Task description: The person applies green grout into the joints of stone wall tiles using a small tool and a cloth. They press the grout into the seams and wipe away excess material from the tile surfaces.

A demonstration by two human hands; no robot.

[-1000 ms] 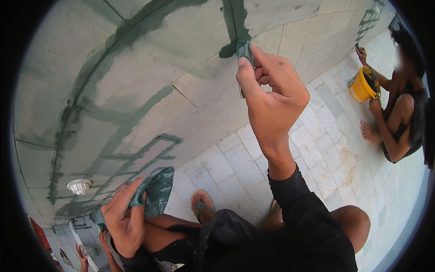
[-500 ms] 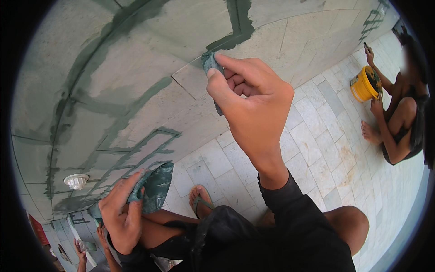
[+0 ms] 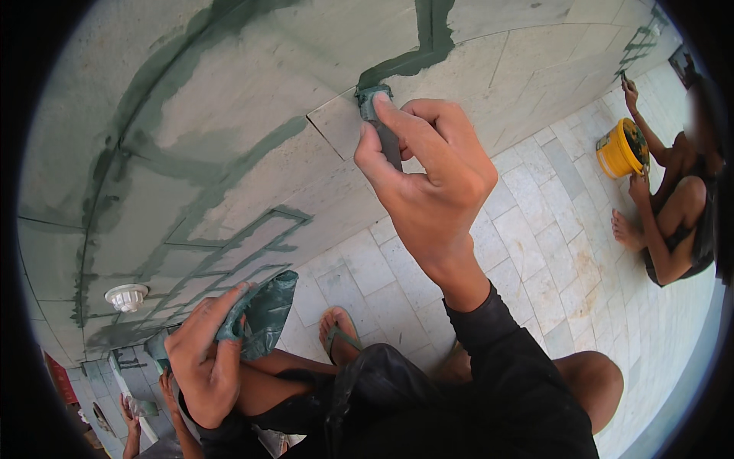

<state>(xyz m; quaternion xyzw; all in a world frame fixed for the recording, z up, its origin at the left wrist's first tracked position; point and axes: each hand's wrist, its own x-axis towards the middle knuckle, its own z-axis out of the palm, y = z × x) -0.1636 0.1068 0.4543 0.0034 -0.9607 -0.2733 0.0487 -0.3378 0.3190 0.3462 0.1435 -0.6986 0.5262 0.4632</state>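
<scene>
My right hand [image 3: 442, 164] is raised against the tiled wall [image 3: 252, 69], pinching a small flat dark scraper [image 3: 388, 144] between thumb and fingers. Green grout coats the scraper's upper end, which meets the wall at the lower end of a dark green grout line [image 3: 420, 63]. Left of it runs a bare, narrow tile joint [image 3: 327, 138]. Low at the left, my left hand [image 3: 205, 356] is closed round a crumpled piece of plastic [image 3: 271, 314] smeared with green grout. Whether it is a bag or a sheet, I cannot tell.
A white round fitting [image 3: 126, 297] juts from the wall. On the right, a crouching person [image 3: 677, 206] holds a yellow bucket [image 3: 621, 149] and reaches toward the wall. Another person's hands [image 3: 130, 417] show at lower left. Pale tiles cover the floor [image 3: 527, 237].
The wall has shifted slightly rightward in view. My right hand's fingers have changed position on the scraper, and more of its dark lower part shows. My left hand stays much the same.
</scene>
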